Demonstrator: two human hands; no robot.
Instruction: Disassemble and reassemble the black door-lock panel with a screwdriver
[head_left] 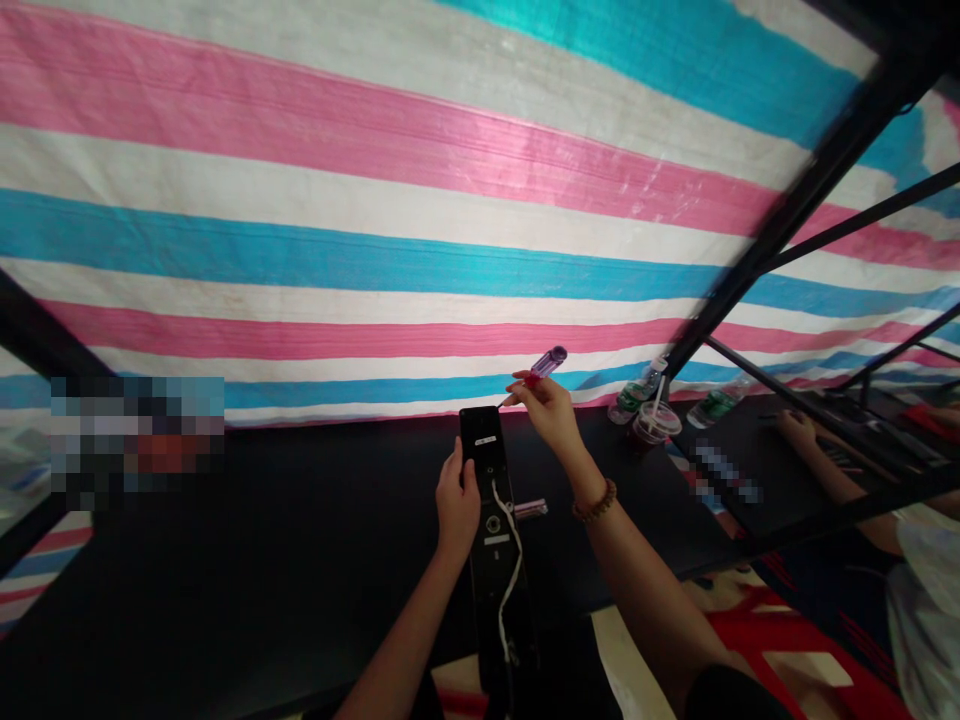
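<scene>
A long black door lock panel [480, 570] extends from the table toward my body, with white labels and round fittings on its face. Along it runs a loose white cable [517, 560], and a shiny lever handle [532, 508] juts out to the right. My left hand [457, 505] grips the panel's left edge near its far end. Between the fingers of my right hand [547, 405] is a screwdriver [549, 365] with a clear purple-and-red handle. The screwdriver is tilted, its tip down by the panel's far right corner; I cannot tell whether it touches.
A plastic bottle [628, 403] and a lidded cup with a straw [656, 425] stand at the right of the black table [300, 560]. Beyond a dark metal post [720, 290] lies another bottle [711, 408]. A co-worker's hand [796, 428] rests on the neighbouring table. Striped sheeting [375, 240] hangs behind.
</scene>
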